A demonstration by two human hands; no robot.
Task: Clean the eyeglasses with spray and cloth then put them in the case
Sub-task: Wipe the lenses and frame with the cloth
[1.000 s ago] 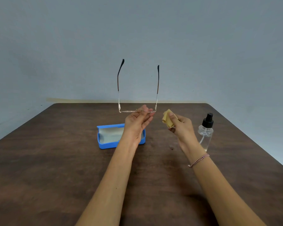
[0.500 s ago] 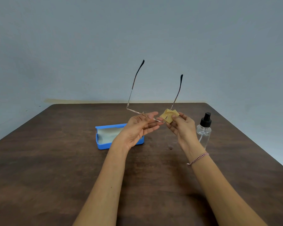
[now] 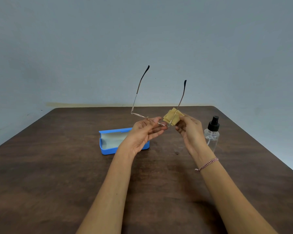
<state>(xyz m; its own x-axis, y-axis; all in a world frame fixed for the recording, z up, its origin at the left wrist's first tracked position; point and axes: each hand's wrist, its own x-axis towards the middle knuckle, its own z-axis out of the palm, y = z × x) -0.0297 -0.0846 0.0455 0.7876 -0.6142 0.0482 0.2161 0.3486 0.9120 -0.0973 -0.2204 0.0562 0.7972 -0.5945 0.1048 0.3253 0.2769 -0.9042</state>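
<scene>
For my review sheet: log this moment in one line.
stage: cloth wipe | left hand: holds glasses | right hand: pinches cloth at lens | case: open | spray bottle: upright on table

An open blue rectangular eyeglass case (image 3: 108,150) is lying on the dark brown wooden table (image 3: 57,174), a little left of centre. A clear plastic spray bottle with a black pump (image 3: 211,135) is standing upright well to the right of the case, near the table's right edge. Between the two and above the table, the left hand (image 3: 142,135) is holding the thin metal-framed eyeglasses (image 3: 137,92) by the front. The hand is partly covering the case's right end. Both temples are pointing up towards the pale grey wall (image 3: 142,39) behind the table. Just to the right, the right hand (image 3: 191,132) is pinching a folded yellow cloth (image 3: 172,118) at the right end of the frame, left of the bottle.
</scene>
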